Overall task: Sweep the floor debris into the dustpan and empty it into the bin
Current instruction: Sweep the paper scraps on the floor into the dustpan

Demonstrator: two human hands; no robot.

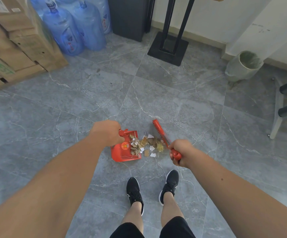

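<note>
Here the left hand (107, 133) is clenched round the handle of a red dustpan (122, 151), which sits on the grey marble-patterned floor (182, 103) with its open mouth facing right. The pan is a flat plastic scoop with a round yellow-and-red sticker on its back part and ridged lines along its near edge. The right hand (180, 152) grips the red handle of a small brush (160, 132), whose long red head slants away and to the left, touching the far right side of the debris (146, 145). That debris is a loose heap of torn scraps, brown, tan and white, lying partly inside the pan's mouth and partly on the floor just beside it, between pan and brush. Two black shoes (169, 184) stand near the pile on its near side. A pale bin (244, 66) lined with a thin bag stands well apart, by the wall at the far right.
</note>
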